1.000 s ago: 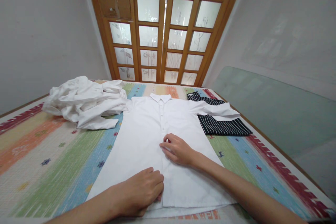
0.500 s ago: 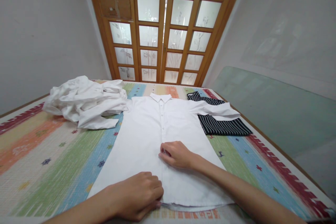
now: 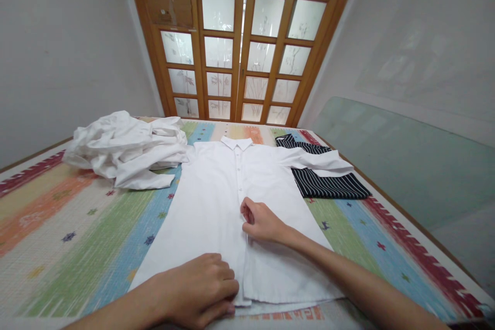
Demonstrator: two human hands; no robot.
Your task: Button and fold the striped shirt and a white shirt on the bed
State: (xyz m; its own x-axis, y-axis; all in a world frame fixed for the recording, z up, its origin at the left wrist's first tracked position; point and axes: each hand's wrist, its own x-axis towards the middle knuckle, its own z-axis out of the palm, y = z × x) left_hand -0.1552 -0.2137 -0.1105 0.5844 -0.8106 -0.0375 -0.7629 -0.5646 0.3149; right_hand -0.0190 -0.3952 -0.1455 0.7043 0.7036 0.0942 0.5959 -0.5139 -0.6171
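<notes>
A white button-up shirt lies face up, its collar at the far end and its front hem towards me. With thumb and fingers pinched together, my right hand grips the shirt's front edge below the visible buttons. The lower front is parted there, one edge pulled right of the other. My left hand is closed at the bottom hem, left of the opening; its fingertips are partly hidden under the knuckles. The left sleeve in view runs towards a crumpled white garment pile, and the right sleeve lies across dark striped cloth.
White crumpled clothing is heaped at the far left. A folded black-and-white striped garment lies at right. Colourful striped cloth covers the table. A pale green glass panel leans on the right wall; wooden glazed doors stand behind.
My right hand has moved slightly up and to the right, drawing the shirt's front edge along so the lower opening now shows a gap. My left hand stays nearly in place.
</notes>
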